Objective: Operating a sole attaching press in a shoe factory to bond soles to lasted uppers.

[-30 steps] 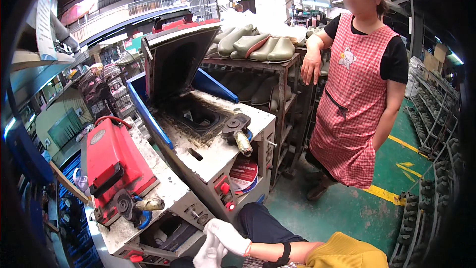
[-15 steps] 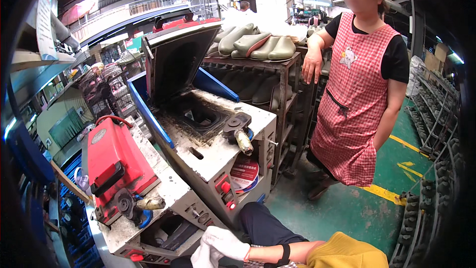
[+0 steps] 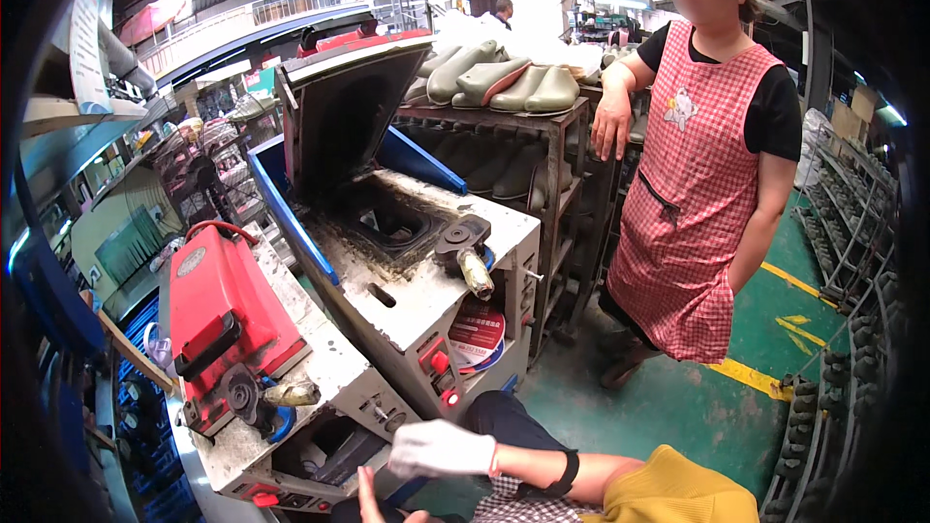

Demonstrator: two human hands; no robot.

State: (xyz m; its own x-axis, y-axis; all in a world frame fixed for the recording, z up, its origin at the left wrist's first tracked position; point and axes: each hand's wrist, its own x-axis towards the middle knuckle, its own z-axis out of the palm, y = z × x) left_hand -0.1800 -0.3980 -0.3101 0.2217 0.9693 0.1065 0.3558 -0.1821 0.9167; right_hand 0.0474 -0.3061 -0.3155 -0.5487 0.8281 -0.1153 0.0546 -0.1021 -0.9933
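My right hand (image 3: 441, 449), in a white glove, is curled closed in front of the nearer machine; what it may hold is hidden. Just below it, at the bottom edge, my left hand (image 3: 370, 498) shows bare fingers, one stretched upward, and the rest is cut off. Nearest to both hands is the white machine (image 3: 334, 397) with a red cover (image 3: 228, 305) shut down on it and a black handle (image 3: 210, 346). Beside it stands a second machine (image 3: 397, 300), its dark lid (image 3: 339, 121) raised over an opening.
A person (image 3: 683, 194) in a red checked apron stands at the right, one hand on a rack (image 3: 562, 174) stacked with olive-green boots (image 3: 513, 87). Shelves of dark items (image 3: 848, 378) line the far right. Yellow stripes (image 3: 751, 381) mark the green floor.
My left hand, white-gloved before, is now bare and lower. My right hand has come apart from it and risen slightly. The machines stay as they were.
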